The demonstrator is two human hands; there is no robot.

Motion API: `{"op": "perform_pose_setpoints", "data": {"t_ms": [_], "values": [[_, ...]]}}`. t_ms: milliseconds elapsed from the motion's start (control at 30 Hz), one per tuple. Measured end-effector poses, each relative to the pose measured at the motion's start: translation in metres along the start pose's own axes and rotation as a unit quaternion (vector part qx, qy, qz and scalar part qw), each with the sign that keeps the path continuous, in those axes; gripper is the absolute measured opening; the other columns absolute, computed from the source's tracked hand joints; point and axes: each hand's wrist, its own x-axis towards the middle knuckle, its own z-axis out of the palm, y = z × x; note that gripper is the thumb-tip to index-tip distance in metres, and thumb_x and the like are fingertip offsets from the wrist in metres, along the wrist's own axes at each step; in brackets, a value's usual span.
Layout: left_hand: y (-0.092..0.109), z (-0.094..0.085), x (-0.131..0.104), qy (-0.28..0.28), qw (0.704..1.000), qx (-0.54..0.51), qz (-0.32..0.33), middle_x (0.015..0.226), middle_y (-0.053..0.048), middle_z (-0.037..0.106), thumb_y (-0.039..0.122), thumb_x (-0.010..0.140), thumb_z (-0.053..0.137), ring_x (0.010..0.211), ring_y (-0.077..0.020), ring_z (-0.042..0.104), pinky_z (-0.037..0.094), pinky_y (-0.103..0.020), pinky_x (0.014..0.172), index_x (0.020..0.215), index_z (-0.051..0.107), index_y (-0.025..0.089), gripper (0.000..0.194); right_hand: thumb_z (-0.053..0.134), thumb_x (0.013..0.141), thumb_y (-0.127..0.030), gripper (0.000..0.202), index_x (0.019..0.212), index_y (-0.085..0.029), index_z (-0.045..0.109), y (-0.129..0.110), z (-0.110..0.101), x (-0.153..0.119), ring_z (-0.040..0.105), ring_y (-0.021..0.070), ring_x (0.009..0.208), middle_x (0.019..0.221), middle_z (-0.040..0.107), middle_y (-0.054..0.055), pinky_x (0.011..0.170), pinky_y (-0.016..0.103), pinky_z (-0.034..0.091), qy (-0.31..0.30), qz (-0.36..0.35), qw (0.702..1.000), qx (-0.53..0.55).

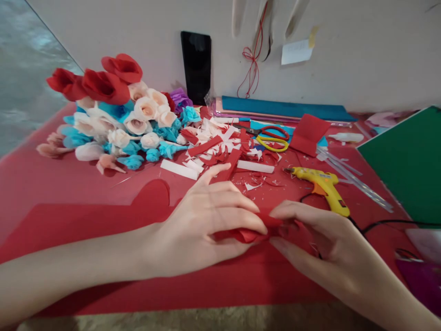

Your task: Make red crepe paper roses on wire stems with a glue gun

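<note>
- A folded piece of thin red paper [248, 236] sits just below the centre of the frame, between the two hands.
- The left hand [210, 225], reaching in from the lower left, has its fingers curled over that piece and closed on it.
- The right hand [330, 246], at the lower right, brings thumb and fingertips around the piece's right end; blur hides whether they pinch it.
- A yellow plastic glue gun with an orange trigger [329, 184] lies right of centre, near the right hand.
- Scissors with red and yellow handle loops [274, 144] rest beside red and white paper scraps [206, 146], above centre.
- Red, cream and blue paper flowers [146, 109] are heaped at the upper left.
</note>
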Motion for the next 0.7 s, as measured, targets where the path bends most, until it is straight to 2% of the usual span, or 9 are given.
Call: {"op": "perform_pose_setpoints", "data": {"t_ms": [167,300,367,433,533,600,700], "values": [[0.0,-0.002,0.003,-0.015,1.0,-0.003,-0.006,0.08,0.002,0.068,0.016,0.074,0.061,0.073,-0.0098,0.06,0.028,-0.036,0.101,0.078,0.063,0.02,0.005,0.06,0.074,-0.023,0.019,0.091,-0.018,0.057,0.003,0.004,-0.001,0.059,0.0105,0.081,0.091,0.063,0.001,0.075,0.017,0.049,-0.006,0.035,0.999,0.027],[-0.002,-0.001,0.002,-0.017,1.0,-0.013,-0.012,0.078,0.001,0.067,0.016,0.074,0.06,0.073,-0.0118,0.061,0.023,-0.042,0.104,0.081,0.062,0.02,0.008,0.058,0.077,-0.021,0.012,0.088,-0.019,0.056,0.001,0.001,0.005,0.058,0.0104,0.077,0.084,0.062,-0.001,0.072,0.019,0.049,-0.058,0.066,0.992,0.087],[-0.003,0.001,0.0,-0.018,0.998,-0.025,-0.05,0.083,0.001,0.067,0.016,0.072,0.062,0.076,-0.0138,0.062,0.026,-0.043,0.103,0.096,0.058,0.022,0.024,0.055,0.079,-0.022,0.007,0.086,-0.021,0.055,0.002,0.0,0.008,0.058,0.0103,0.075,0.081,0.061,-0.002,0.068,0.019,0.049,-0.095,0.076,0.983,0.137],[-0.003,0.005,-0.002,-0.004,0.993,-0.071,-0.097,0.09,0.0,0.066,0.017,0.069,0.064,0.081,-0.0163,0.062,0.036,-0.041,0.097,0.114,0.048,0.026,0.048,0.052,0.083,-0.022,0.005,0.087,-0.023,0.055,0.004,0.001,0.009,0.058,0.0091,0.075,0.081,0.061,-0.003,0.065,0.017,0.048,-0.121,0.089,0.966,0.212],[-0.002,0.01,-0.002,0.041,0.971,-0.177,-0.159,0.095,-0.001,0.062,0.019,0.065,0.069,0.086,-0.0175,0.061,0.048,-0.033,0.085,0.126,0.032,0.027,0.072,0.049,0.086,-0.022,0.007,0.089,-0.024,0.055,0.007,0.004,0.006,0.058,0.0057,0.079,0.086,0.06,-0.004,0.069,0.013,0.046,-0.136,0.131,0.922,0.339],[-0.001,0.011,-0.001,0.047,0.961,-0.206,-0.181,0.098,-0.003,0.06,0.018,0.064,0.07,0.09,-0.0168,0.06,0.049,-0.029,0.082,0.121,0.04,0.025,0.065,0.049,0.087,-0.021,0.009,0.091,-0.025,0.056,0.007,0.007,0.004,0.056,0.0041,0.083,0.09,0.059,-0.005,0.074,0.012,0.045,-0.133,0.151,0.892,0.404],[-0.001,0.011,0.001,0.024,0.962,-0.212,-0.169,0.092,-0.002,0.059,0.018,0.066,0.07,0.086,-0.0142,0.058,0.048,-0.025,0.081,0.092,0.059,0.017,0.028,0.049,0.087,-0.02,0.01,0.088,-0.027,0.056,0.008,0.011,0.002,0.055,0.0016,0.082,0.088,0.059,-0.007,0.075,0.011,0.043,-0.121,0.143,0.871,0.455]]}}
